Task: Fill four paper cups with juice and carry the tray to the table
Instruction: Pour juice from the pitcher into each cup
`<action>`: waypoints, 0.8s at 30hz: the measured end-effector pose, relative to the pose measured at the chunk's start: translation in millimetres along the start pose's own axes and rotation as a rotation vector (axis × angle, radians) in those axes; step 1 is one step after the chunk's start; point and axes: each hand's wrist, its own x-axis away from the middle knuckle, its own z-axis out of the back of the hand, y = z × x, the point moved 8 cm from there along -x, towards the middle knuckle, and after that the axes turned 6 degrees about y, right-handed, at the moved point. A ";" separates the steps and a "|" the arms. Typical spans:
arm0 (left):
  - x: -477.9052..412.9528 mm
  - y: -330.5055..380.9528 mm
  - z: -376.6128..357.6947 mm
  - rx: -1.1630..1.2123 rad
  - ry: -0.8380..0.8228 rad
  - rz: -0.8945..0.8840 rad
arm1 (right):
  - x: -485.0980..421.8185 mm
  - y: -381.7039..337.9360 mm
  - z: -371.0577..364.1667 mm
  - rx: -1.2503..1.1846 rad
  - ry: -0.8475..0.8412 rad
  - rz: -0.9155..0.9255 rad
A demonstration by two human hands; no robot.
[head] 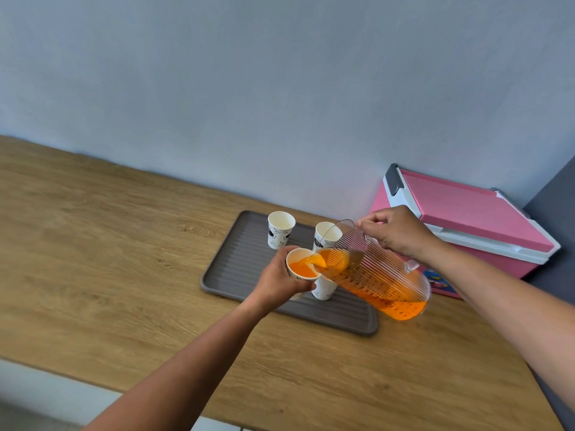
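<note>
A grey ribbed tray [242, 275] lies on the wooden counter. My left hand [280, 281] grips a paper cup [300, 267] held just above the tray, with orange juice inside. My right hand [398, 234] holds the handle of a clear ribbed pitcher [376, 275], tilted left, and juice streams from its spout into that cup. Two empty patterned cups stand at the tray's back, one at the left [280, 230] and one at the right [325, 236]. Another cup [323, 289] stands under the pitcher, its contents hidden.
The wooden counter [124, 244] runs along a pale wall. A pink and white cooler box [466, 225] sits at the back right, close behind the pitcher. The counter's front edge drops off at the lower left.
</note>
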 end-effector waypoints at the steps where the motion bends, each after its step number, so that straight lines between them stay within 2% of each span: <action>1: -0.1 -0.3 -0.2 0.001 0.000 0.000 | 0.1 0.0 0.1 -0.001 0.001 0.000; 24: 3.0 3.7 -5.4 0.001 -0.018 -0.010 | 9.6 -0.6 8.6 -0.027 0.018 -0.037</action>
